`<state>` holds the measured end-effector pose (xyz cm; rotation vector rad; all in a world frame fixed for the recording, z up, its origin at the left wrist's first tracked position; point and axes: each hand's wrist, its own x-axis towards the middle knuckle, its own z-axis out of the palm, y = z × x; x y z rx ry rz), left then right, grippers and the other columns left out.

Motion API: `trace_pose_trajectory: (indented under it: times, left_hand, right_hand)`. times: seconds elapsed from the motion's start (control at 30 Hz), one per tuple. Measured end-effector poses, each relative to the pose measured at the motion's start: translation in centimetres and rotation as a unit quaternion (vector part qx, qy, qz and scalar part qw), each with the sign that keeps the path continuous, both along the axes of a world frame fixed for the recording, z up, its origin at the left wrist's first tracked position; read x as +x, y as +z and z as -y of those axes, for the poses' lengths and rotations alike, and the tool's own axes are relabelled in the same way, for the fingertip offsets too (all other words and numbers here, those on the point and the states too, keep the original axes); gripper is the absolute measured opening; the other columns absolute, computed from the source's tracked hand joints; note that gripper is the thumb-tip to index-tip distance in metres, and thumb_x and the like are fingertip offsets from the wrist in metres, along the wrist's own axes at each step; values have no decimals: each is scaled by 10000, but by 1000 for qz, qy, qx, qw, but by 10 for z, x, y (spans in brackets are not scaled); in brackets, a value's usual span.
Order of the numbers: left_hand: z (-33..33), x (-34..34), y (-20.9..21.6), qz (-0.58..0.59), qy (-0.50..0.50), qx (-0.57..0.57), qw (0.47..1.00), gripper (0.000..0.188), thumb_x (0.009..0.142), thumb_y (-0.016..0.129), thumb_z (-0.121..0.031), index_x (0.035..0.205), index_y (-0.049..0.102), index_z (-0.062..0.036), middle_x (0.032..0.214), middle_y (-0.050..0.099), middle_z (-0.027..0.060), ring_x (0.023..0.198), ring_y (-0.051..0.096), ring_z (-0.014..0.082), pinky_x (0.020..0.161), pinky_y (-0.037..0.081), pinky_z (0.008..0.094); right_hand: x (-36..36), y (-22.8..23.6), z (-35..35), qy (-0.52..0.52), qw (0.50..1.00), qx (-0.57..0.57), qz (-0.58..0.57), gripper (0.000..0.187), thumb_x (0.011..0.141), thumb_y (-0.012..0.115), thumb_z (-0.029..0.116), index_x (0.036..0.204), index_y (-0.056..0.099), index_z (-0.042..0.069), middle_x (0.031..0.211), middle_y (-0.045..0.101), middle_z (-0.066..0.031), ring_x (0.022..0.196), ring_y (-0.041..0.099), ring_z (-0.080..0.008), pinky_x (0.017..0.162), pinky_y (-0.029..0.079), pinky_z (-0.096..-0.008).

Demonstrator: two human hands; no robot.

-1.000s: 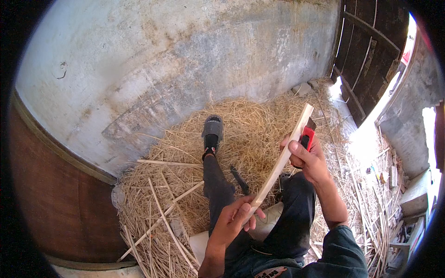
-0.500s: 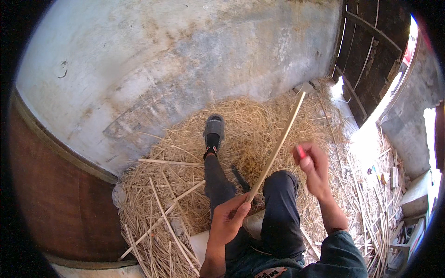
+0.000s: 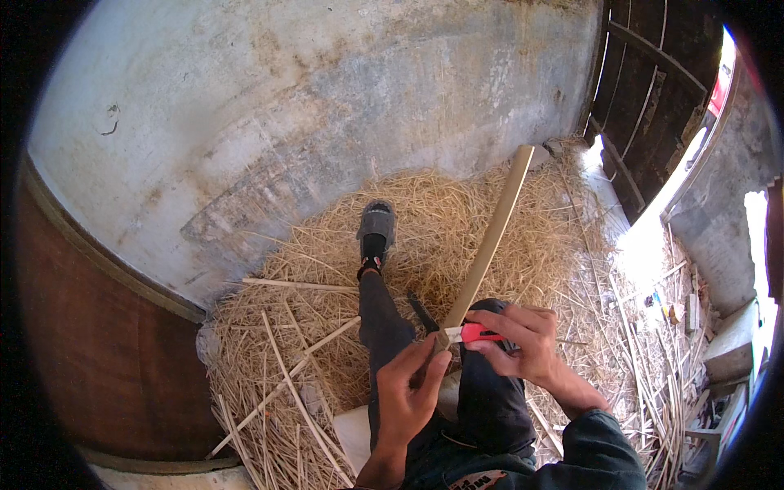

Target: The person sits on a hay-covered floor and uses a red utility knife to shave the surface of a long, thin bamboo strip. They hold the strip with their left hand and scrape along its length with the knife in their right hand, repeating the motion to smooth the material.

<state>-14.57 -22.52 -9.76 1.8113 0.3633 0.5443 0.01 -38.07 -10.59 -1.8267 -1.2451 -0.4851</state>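
My left hand (image 3: 407, 390) pinches the lower end of a pale bamboo strip (image 3: 496, 229), which slants up and away to the right with its broad face showing. My right hand (image 3: 527, 341) grips a red-handled cutter knife (image 3: 474, 332). Its short light-coloured blade meets the strip just above my left fingertips. Both hands are close together over my right knee; the strip's lowest end is partly hidden by my left fingers.
Straw-like shavings (image 3: 433, 216) cover the floor around my sandalled foot (image 3: 376, 224). Long pale strips (image 3: 286, 380) lie at the left, more at the right. A dark, long object (image 3: 421, 311) lies between my legs. A stained wall (image 3: 327, 106) stands ahead, a wooden door (image 3: 653, 90) at right.
My right hand has moved left and down, bringing the red knife against the strip. The strip has turned so its wide face shows, and its far end has shifted slightly left.
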Motion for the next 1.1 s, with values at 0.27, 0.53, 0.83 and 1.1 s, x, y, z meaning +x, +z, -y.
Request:
trace_pose_trajectory:
  times: [0.27,0.53,0.83,1.1]
  left_hand:
    - [0,-14,-14,-29,-1,-3,1000,332,1027,685,-200,1224,721,65,892,712,113,743,612,123,638,476,302]
    - [3,-48,-36,-100,-24,-5,995,357,1033,690,-242,1229,727,54,900,714,124,765,642,161,663,497,341]
    - [-16,-41,-46,-26,46,70,996,288,970,766,-132,1176,729,67,805,672,108,649,596,98,545,446,285]
    - [-7,-19,-18,-2,67,107,992,308,937,798,-125,1137,715,95,827,684,136,659,643,152,560,488,301]
  right_hand:
    - [11,5,7,-43,999,-27,4,313,780,885,239,1064,809,131,676,641,-23,550,637,-205,509,492,-334]
    - [84,11,22,-229,967,112,-28,266,876,838,248,1064,812,61,757,732,-81,627,643,-151,565,476,-296]
    - [42,-6,4,-38,994,81,-60,233,841,855,211,1034,810,88,748,698,-60,597,653,-216,561,518,-352]
    - [-4,-22,-12,29,999,11,-22,381,757,911,254,1106,802,146,702,633,11,529,594,-169,486,467,-320]
